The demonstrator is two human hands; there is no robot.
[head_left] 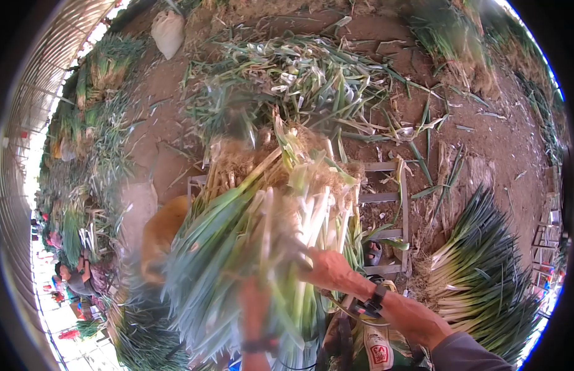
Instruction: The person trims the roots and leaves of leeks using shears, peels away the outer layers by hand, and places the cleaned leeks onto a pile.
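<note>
A large heap of long green-and-white onion-like stalks lies on a metal rack, its roots pointing away from me. My right hand, with a dark watch on the wrist, is closed over the white stems at the heap's right side. It seems to hold a dark object, too blurred to name. Lower down, my left hand is over the green leaves and smeared by motion, so its fingers cannot be made out.
Loose leaves are piled on the soil beyond the rack. Neat stalks lie at the right, a tan rounded object left of the heap. A person is at far left.
</note>
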